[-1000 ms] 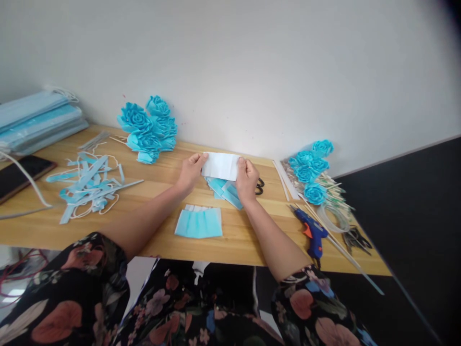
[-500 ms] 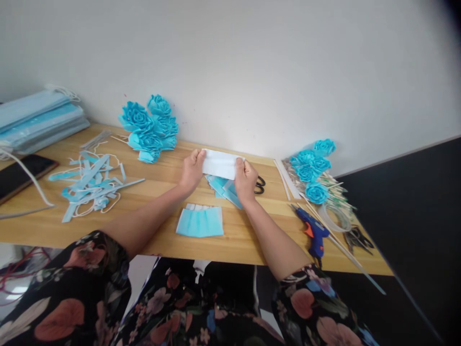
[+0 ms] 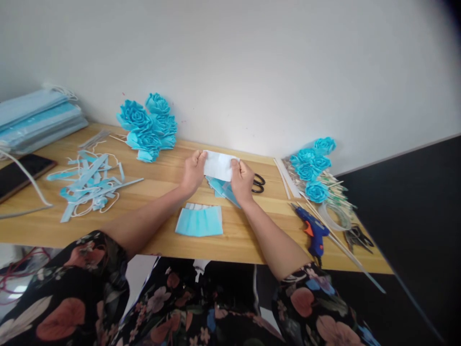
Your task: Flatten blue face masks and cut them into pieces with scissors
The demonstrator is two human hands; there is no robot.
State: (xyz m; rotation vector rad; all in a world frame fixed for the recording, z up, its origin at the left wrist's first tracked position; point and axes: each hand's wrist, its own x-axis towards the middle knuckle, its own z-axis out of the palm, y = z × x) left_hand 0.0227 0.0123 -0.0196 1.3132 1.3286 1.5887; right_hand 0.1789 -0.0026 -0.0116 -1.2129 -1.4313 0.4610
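Observation:
A white sheet of mask fabric (image 3: 218, 166) is stretched between my two hands above the table. My left hand (image 3: 194, 170) pinches its left end with the thumb on top. At the other end my right hand (image 3: 242, 179) is closed on it the same way. Beneath the sheet lie blue mask pieces (image 3: 220, 187), partly hidden by it and my right hand. Black scissor handles (image 3: 258, 183) stick out just right of that hand. Nearer to me, a blue pleated mask piece (image 3: 199, 221) lies flat on the wood.
Blue fabric roses (image 3: 147, 127) stand at the back left, more roses (image 3: 309, 166) at the right. Cut strips and ear loops (image 3: 91, 185), a phone (image 3: 25, 173) and stacked masks (image 3: 39, 117) occupy the left. A glue gun (image 3: 312, 231), tape roll (image 3: 334, 216) and pliers (image 3: 357, 239) lie right.
My right hand has shifted slightly left, towards my left hand, and the visible span of white fabric is a little shorter. Both hands keep hold of it.

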